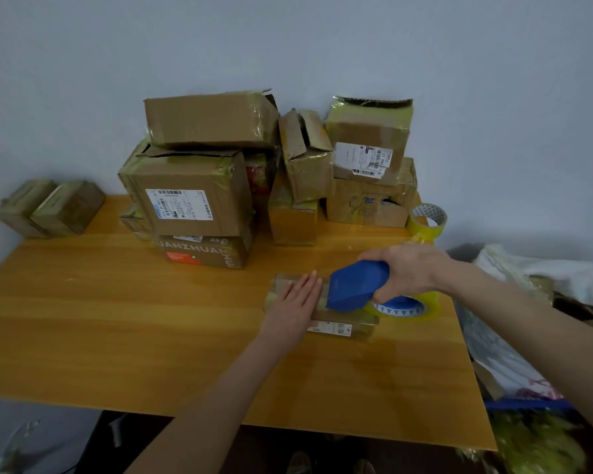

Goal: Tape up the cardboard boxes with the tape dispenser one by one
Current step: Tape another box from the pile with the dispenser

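Cardboard box (350, 321) lies flat on the table (117, 319), long axis nine to three. Left hand (297, 302) presses flat on its nine o'clock half; right hand (408, 271) grips the dispenser (356, 285) at the three o'clock end.

A low, flat cardboard box (353, 319) lies toward 3 o'clock on the worktop (117, 319), with a white label (332, 328) on its near side. The blue tape dispenser (356, 285), carrying a yellowish roll (401, 307), rests tilted on the box's 3 o'clock end. Worn, tape-patched boxes (192, 193) are stacked at 12 o'clock.
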`<state>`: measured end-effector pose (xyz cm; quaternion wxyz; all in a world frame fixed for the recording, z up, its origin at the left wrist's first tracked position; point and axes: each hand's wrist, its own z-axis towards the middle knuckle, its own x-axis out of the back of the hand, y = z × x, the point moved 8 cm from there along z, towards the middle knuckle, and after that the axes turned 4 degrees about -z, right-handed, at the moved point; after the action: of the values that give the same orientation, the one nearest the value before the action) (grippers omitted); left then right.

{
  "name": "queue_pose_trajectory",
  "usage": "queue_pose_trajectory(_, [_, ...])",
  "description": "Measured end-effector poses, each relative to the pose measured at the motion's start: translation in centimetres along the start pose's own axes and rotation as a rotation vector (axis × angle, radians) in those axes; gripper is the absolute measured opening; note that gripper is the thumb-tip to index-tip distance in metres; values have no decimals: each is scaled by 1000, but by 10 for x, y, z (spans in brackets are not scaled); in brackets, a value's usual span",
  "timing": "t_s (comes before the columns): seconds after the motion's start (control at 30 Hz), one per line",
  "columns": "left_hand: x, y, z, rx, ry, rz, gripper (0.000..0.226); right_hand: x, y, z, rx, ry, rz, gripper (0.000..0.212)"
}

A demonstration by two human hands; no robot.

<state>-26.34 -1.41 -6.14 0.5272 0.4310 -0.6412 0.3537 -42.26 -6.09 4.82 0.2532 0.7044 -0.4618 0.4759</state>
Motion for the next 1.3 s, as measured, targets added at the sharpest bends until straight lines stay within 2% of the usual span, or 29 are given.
queue_pose_trajectory(0.1, [2, -22, 0, 45, -26, -3, 79, 0, -5, 4, -1, 17, 84, 75])
queue_pose_trajectory(0.23, [0, -34, -5, 103, -9, -38, 78, -3, -12, 12, -5, 49, 94, 86])
queue_pose_trajectory(0.43, [-5, -32, -12, 80, 40, -178, 70, -5, -10, 17, 35, 61, 134, 76])
queue_pose_trajectory(0.53, [-8, -32, -12, 72, 36, -142, 82, -6, -10, 18, 44, 66, 126, 75])
queue_pose_trajectory(0.73, [-7, -37, -7, 68, 9, -94, 92, -3, -2, 10, 64, 47, 177, 76])
queue_pose_trajectory(0.97, [-5, -35, -4, 91, 9, -107, 99, -12, 19, 2, 24, -47, 112, 70])
queue_pose_trajectory(1.2, [2, -21, 0, 176, -61, -64, 106, -20, 19, 5, -14, -38, 125, 69])
queue_pose_trajectory(1.3, [1, -1, 2, 98, -57, -20, 104, -19, 18, 6, -1, -32, 112, 70])
